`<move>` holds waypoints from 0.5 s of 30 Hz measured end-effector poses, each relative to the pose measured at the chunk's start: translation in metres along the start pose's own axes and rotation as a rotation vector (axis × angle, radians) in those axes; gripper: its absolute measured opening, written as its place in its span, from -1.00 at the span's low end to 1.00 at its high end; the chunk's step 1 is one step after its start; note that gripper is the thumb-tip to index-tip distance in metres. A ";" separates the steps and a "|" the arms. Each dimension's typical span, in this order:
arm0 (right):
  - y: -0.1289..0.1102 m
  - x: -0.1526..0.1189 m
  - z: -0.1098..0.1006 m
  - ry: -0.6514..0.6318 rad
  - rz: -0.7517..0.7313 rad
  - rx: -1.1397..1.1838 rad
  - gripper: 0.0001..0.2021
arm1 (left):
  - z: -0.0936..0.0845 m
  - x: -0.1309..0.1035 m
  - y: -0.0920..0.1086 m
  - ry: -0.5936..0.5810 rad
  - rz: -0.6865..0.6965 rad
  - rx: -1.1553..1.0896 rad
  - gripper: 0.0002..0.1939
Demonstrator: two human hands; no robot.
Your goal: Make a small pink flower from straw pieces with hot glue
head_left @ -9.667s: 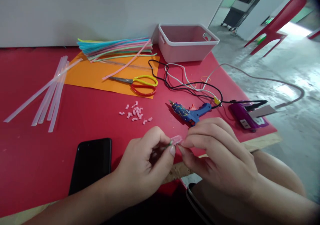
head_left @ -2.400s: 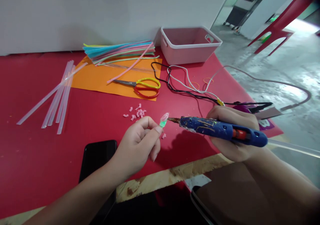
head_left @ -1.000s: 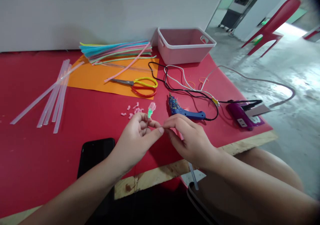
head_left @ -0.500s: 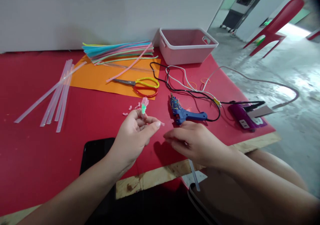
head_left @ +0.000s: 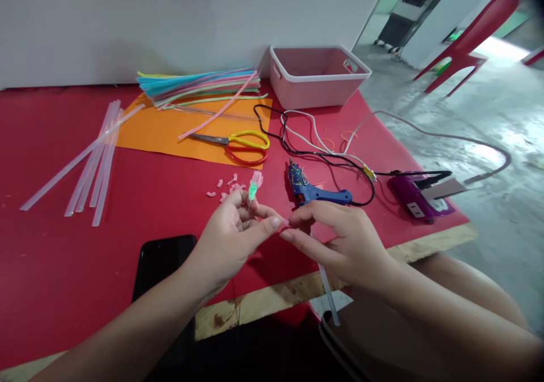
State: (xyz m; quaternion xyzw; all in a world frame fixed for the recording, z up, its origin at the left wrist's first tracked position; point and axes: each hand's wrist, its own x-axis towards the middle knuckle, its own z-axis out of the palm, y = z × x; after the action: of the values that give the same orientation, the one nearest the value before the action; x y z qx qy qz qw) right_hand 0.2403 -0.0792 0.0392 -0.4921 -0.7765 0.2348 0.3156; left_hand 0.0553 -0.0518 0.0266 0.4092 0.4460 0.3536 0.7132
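My left hand point(head_left: 232, 237) is closed around the thin stem of a small pink and green flower-like piece point(head_left: 254, 185), which stands up above the fingers. Between its thumb and index fingertip is a tiny pink piece point(head_left: 285, 223). The fingertips of my right hand point(head_left: 344, 232) meet the other end of that pink piece in a pinch. Just beyond the right hand lies a blue glue gun point(head_left: 325, 194) on the red table point(head_left: 51, 268). Several pink scraps point(head_left: 233, 186) are scattered behind the left hand.
Scissors point(head_left: 246, 147) and a bundle of pipe cleaners point(head_left: 191, 87) rest on orange paper point(head_left: 140, 135). Glue sticks point(head_left: 96, 166) lie left, a black phone point(head_left: 164, 263) near the left forearm. A pink basket point(head_left: 314, 90) stands behind. Cords run to a purple power strip point(head_left: 419, 195).
My right hand has come in to the left, its thumb and fingers closing at the tiny pink piece. My left hand, with the flower-like piece, has shifted slightly right.
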 end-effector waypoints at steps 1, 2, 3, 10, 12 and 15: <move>-0.001 0.000 0.000 0.015 0.030 0.033 -0.88 | 0.000 0.000 0.000 -0.009 -0.005 -0.001 -0.66; -0.002 0.000 0.001 0.018 0.066 0.063 -0.88 | 0.000 0.000 0.000 -0.015 -0.014 0.002 -0.67; -0.003 0.000 0.001 0.012 0.109 0.094 -0.86 | 0.001 -0.001 0.000 -0.020 -0.028 0.010 -0.68; 0.001 0.002 0.001 0.048 0.240 0.182 -0.85 | 0.006 -0.002 0.003 -0.043 -0.113 -0.098 -0.78; 0.003 0.002 0.000 0.087 0.144 0.085 -0.91 | 0.006 -0.003 0.002 -0.067 -0.136 -0.109 -0.76; 0.005 0.002 -0.003 0.116 -0.045 -0.082 -0.95 | 0.005 -0.002 0.001 -0.122 -0.156 -0.082 -0.74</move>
State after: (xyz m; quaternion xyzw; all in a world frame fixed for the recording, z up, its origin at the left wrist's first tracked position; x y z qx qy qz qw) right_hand 0.2451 -0.0750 0.0383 -0.4999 -0.7767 0.1670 0.3450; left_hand 0.0587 -0.0548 0.0292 0.3646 0.4173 0.2894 0.7804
